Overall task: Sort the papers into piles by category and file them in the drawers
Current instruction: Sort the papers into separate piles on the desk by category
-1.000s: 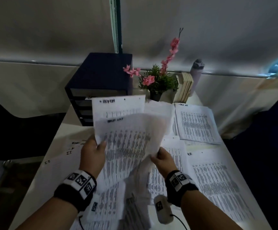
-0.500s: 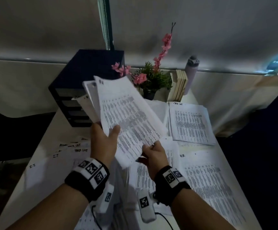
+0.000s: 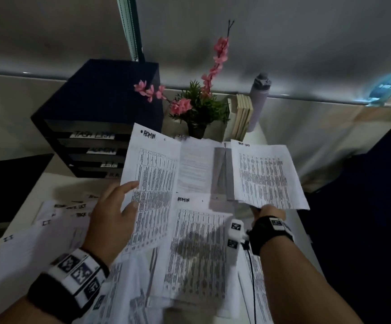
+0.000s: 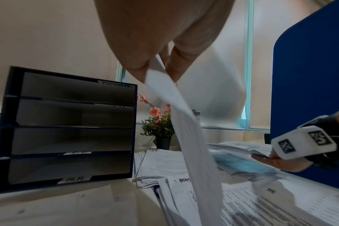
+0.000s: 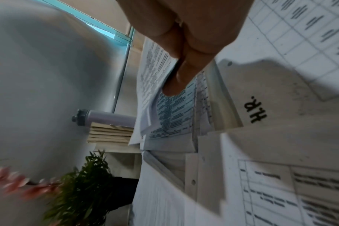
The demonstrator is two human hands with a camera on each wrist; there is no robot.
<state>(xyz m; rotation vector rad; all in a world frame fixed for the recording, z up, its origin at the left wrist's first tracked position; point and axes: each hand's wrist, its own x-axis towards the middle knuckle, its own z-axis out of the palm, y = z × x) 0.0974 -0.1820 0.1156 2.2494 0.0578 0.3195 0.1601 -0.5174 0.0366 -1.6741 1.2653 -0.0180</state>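
The left hand (image 3: 110, 220) is pinching the left edge of a white printed sheet headed "ADMIN" (image 3: 153, 183), its grip closing thumb and fingers (image 4: 176, 64) on the paper, so the sheet is hanging raised above the white desk (image 3: 49, 183). The right hand (image 3: 268, 212) is holding the near edge of a small sheaf of white printed sheets headed "TASK LIST" (image 3: 265, 176), with the fingers (image 5: 184, 73) curling round it from below; this sheaf is also being held up, over the right side of the desk. Between the two hands, a second white "ADMIN" sheet (image 3: 199, 249) is lying on top of a pile on the desk. More white papers with handwritten headings (image 3: 49, 220) are lying spread over the left part of the desk, and a sheet marked "H.R." (image 5: 261, 137) is lying under the right hand. A black four-tier drawer unit with white labels (image 3: 91, 127) is standing at the far left corner of the desk. Just beside it a small potted plant with pink flowers (image 3: 197, 108) is standing, then a row of cream books (image 3: 242, 115) and a grey bottle (image 3: 260, 99).
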